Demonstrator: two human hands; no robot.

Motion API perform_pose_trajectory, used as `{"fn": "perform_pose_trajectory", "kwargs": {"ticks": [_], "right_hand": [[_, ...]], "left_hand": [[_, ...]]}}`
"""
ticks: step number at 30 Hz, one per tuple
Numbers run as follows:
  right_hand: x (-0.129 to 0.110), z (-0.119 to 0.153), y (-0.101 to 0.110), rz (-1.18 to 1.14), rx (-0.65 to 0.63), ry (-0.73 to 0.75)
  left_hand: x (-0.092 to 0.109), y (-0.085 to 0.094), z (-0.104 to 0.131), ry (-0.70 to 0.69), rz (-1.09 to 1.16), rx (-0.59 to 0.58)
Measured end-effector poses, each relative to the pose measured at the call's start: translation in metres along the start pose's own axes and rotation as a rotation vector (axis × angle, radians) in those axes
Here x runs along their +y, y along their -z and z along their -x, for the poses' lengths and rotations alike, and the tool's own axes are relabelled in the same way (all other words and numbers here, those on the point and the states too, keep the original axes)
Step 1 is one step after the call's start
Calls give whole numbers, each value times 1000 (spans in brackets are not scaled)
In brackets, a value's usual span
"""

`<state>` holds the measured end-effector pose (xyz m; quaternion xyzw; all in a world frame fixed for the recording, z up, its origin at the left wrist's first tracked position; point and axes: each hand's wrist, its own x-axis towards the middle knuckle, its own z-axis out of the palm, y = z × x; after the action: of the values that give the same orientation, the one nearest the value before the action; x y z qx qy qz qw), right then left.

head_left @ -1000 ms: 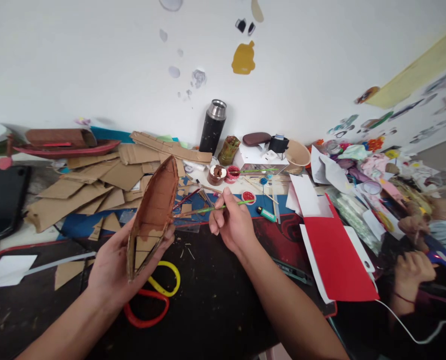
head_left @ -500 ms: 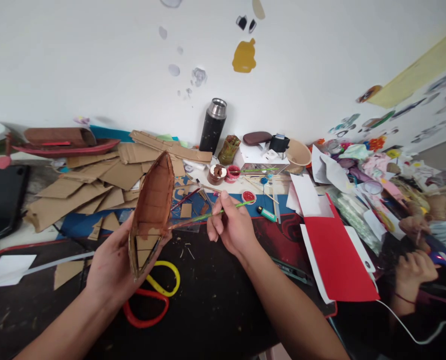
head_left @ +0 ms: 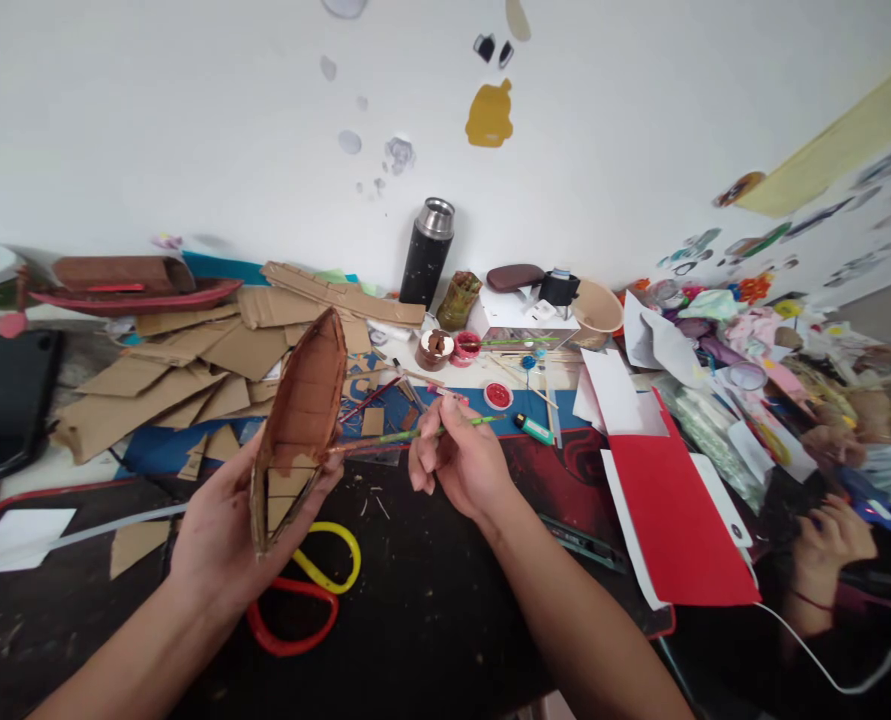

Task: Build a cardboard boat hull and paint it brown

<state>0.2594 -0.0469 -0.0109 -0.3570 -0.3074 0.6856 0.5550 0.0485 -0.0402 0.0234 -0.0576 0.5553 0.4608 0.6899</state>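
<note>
A small cardboard boat [head_left: 306, 385] is tilted up in my left hand [head_left: 216, 510], which is closed around its hull from below. Most of its inside is coated reddish brown; the end nearest me shows bare cardboard. My right hand [head_left: 464, 455] pinches a green-handled paintbrush [head_left: 392, 437], held nearly level. The brush's brown tip meets the boat's right side wall near the painted edge. Beneath the boat, scissors [head_left: 340, 560] with one yellow and one red handle loop lie on the dark table, their blades hidden.
Behind are a brown paint jar [head_left: 434, 348], a red paint jar [head_left: 465, 347] and a black thermos [head_left: 428, 250]. Cardboard scraps [head_left: 182, 370] and a red boat model [head_left: 137, 290] lie left. Red paper [head_left: 670, 510] lies right, near another person's hand [head_left: 835, 540].
My right hand and the brush have shifted slightly left and down, the brush tip staying at the boat's side. The boat tilts a little differently in my left hand.
</note>
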Motion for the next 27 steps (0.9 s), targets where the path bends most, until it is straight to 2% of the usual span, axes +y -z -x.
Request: {"fn": "perform_pose_trajectory", "kwargs": {"ticks": [4,7,11,13,16,18,23,27], "right_hand": [[0,-2,4,-13,49,10],[-1,0,1,-28,17,24],[1,2,-3,-18,-43,-5],[2,1,-3,-2,-19,-16],[0,-2,-1,3,37,9],[-2,-2,-1,-4,38,27],[1,-1,-4,2,-19,-14],[2,-6,-3,4,66,15]], "left_hand": [[-1,6,-7,21,14,-3],[-5,16,-18,26,8,-56],[-12,28,-28,-116,-3,-192],[-12,28,-26,-101,-6,-170],[-7,18,-18,9,10,-58],[-5,13,-14,32,25,-18],[-5,10,-11,-48,27,-45],[-5,6,-8,-10,27,-24]]}}
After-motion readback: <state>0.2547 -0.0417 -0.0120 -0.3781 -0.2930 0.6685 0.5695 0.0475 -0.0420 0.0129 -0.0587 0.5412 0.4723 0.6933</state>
